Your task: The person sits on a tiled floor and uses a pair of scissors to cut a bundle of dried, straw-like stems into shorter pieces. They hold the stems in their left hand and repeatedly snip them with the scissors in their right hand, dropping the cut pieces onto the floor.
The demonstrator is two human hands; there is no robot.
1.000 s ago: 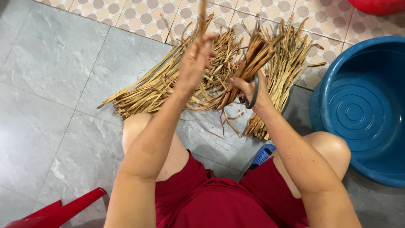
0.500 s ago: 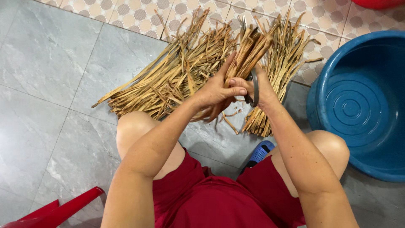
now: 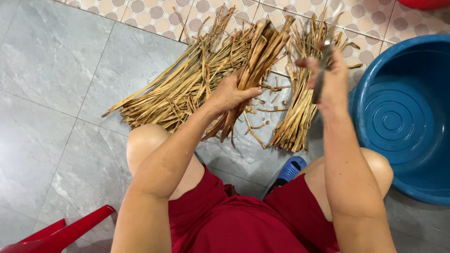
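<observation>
My left hand [image 3: 232,93] grips a bundle of dried brown strips [image 3: 255,61] and holds it upright above the floor. To the right and apart from the bundle, my right hand [image 3: 330,75] is closed around a thin dark metal tool [image 3: 323,70], likely a knife or scissors. Under both hands lie two heaps of the same dry strips: a large pile [image 3: 183,89] fanned out to the left and a smaller pile [image 3: 300,112] standing to the right.
A large blue plastic basin [image 3: 403,117] sits on the tiled floor at the right. A red plastic stool leg [image 3: 70,232] shows at bottom left. A blue sandal [image 3: 290,169] is between my knees. Short broken scraps [image 3: 262,126] litter the tiles.
My two hands were together on the bundle; now the right hand has drawn away to the right with the tool, while the left alone keeps the bundle.
</observation>
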